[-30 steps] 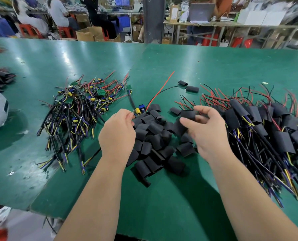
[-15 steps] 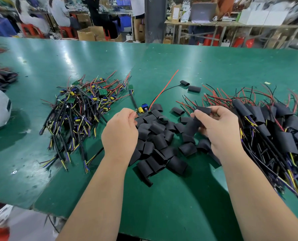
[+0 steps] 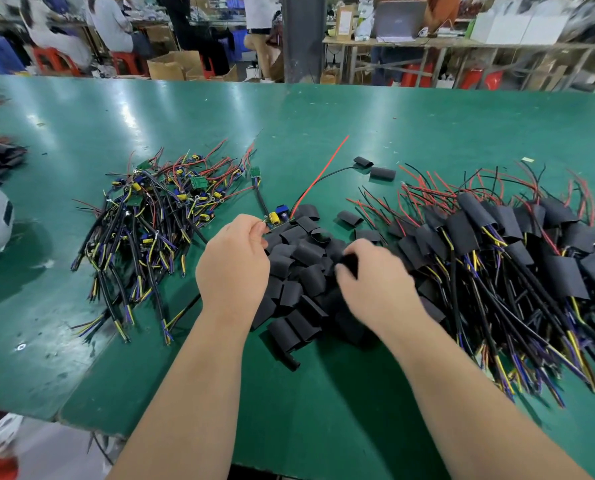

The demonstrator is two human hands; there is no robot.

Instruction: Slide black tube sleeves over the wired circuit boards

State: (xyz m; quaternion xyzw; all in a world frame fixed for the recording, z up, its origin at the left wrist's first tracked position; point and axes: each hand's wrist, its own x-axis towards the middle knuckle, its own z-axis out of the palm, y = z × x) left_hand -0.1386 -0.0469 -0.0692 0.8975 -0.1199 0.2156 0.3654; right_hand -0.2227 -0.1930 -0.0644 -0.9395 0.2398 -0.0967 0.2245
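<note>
A board (image 3: pixel 277 218) with yellow and blue parts is pinched by left-hand fingers (image 3: pixel 254 231); a black sleeve (image 3: pixel 349 260) is gripped by right-hand fingers (image 3: pixel 342 272).

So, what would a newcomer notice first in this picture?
Three heaps on the green table: bare wired circuit boards at left, loose black tube sleeves in the middle, sleeved boards at right. Above the middle heap, the left hand pinches one small circuit board and the right hand grips a black sleeve.
</note>
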